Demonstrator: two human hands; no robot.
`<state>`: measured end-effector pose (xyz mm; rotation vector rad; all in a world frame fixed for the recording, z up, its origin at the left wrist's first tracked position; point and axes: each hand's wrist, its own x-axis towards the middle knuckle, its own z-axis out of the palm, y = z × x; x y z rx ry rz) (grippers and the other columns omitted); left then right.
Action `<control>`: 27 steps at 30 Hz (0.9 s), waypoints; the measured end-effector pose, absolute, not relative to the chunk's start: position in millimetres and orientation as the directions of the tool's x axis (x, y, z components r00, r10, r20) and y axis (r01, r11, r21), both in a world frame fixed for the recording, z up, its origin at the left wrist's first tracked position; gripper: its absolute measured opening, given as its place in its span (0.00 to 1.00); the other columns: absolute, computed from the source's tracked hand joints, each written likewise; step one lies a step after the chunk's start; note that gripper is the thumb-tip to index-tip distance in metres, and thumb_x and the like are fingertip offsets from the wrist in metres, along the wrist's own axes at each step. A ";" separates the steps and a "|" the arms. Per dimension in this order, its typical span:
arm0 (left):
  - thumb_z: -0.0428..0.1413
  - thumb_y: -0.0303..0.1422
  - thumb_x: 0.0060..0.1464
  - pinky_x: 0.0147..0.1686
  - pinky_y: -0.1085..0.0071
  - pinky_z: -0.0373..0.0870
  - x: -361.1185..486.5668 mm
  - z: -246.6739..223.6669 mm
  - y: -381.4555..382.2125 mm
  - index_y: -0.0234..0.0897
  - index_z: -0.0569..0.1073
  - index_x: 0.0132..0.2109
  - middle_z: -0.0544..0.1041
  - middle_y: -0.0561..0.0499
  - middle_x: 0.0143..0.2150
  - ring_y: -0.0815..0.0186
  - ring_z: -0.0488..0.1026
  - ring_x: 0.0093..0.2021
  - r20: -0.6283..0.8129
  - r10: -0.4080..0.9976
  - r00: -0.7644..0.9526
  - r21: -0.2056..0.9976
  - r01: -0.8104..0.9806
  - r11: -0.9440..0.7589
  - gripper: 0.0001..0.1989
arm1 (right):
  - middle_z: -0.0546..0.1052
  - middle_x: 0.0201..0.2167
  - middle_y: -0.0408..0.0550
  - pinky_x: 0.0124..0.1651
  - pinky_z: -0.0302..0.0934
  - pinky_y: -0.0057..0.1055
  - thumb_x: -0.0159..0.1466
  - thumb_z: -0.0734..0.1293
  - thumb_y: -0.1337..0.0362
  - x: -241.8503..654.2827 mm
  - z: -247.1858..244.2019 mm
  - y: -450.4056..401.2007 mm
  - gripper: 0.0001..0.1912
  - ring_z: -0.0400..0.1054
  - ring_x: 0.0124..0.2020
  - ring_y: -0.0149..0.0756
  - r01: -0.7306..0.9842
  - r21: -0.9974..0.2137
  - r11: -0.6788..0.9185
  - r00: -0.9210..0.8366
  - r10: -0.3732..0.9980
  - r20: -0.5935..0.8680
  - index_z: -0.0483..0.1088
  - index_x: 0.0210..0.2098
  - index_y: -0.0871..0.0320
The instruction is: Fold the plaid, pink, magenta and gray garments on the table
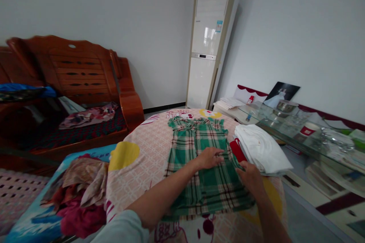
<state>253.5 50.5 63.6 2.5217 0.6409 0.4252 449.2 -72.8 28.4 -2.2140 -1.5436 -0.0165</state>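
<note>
A green plaid shirt [185,148] lies spread out on a round table with a pink patterned tablecloth [148,148], its ruffled collar at the far side. My left hand [210,158] rests on the middle of the shirt, fingers stretched toward the right and a little apart. At the shirt's right edge, my right hand [249,175] has its fingers closed on the fabric. Just beyond it sit a folded white garment [261,150] and a red piece of cloth [237,151].
Left of the table, a heap of crumpled clothes [82,193] lies on a blue surface [31,212]. Behind it stands a wooden sofa [82,68]. A tall white air conditioner [207,45] fills the corner. A glass shelf [291,131] with a paper cup [308,131] runs along the right.
</note>
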 end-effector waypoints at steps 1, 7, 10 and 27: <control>0.49 0.40 0.63 0.52 0.65 0.69 273.0 66.6 53.7 0.38 0.69 0.60 0.77 0.47 0.53 0.60 0.75 0.51 0.150 0.546 0.824 0.530 0.399 -0.748 0.22 | 0.79 0.31 0.50 0.38 0.58 0.29 0.58 0.63 0.63 443.2 31.3 -71.2 0.08 0.72 0.35 0.39 0.892 -0.380 -0.245 0.358 0.897 0.261 0.73 0.29 0.56; 0.58 0.38 0.55 0.51 0.67 0.70 364.6 66.3 71.0 0.34 0.75 0.50 0.77 0.43 0.48 0.58 0.74 0.50 0.060 0.652 0.756 0.328 0.602 -0.728 0.18 | 0.80 0.31 0.53 0.40 0.59 0.32 0.58 0.61 0.63 421.4 43.3 -67.4 0.12 0.72 0.35 0.42 0.858 -0.493 -0.146 0.287 0.931 0.224 0.75 0.31 0.59; 0.54 0.28 0.57 0.51 0.65 0.70 385.4 60.9 81.2 0.31 0.75 0.51 0.73 0.37 0.53 0.56 0.70 0.54 0.060 0.707 0.704 0.297 0.664 -0.686 0.15 | 0.80 0.33 0.53 0.41 0.61 0.33 0.56 0.61 0.62 421.5 42.2 -70.5 0.13 0.72 0.37 0.44 0.813 -0.573 -0.098 0.256 0.946 0.201 0.76 0.32 0.59; 0.56 0.21 0.50 0.55 0.61 0.64 394.6 48.0 158.3 0.30 0.77 0.46 0.76 0.40 0.47 0.53 0.68 0.56 0.009 0.863 0.504 0.793 0.522 -0.313 0.14 | 0.77 0.26 0.48 0.34 0.61 0.33 0.50 0.65 0.60 426.9 39.3 -78.8 0.18 0.70 0.30 0.41 0.678 -0.722 -0.138 0.289 0.953 0.089 0.78 0.37 0.61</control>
